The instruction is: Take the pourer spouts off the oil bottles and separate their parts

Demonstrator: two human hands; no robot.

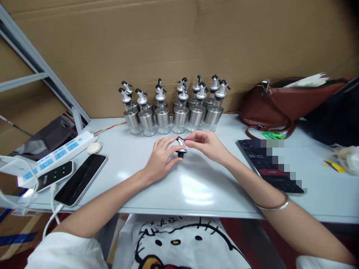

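Observation:
Just above the middle of the grey table (157, 194), my left hand (162, 157) grips a pour spout stopper (181, 149) with a silver body, a black flip lever on top and a black ribbed plug below. My right hand (206, 145) pinches at the lever end from the right, its thumb and forefinger closed there. Behind both hands stand several glass oil bottles (162, 117) in two rows, wrapped in steel sleeves and fitted with similar spouts. Fingers partly cover the spout's upper side.
At left lie a white power strip (60, 151), a black phone (81, 179), a device with green lights (56, 175) and a round white case (94, 148). A tablet (269, 164), a brown bag (266, 104) and a green packet (273, 135) sit at right. Cardboard (168, 41) closes the back.

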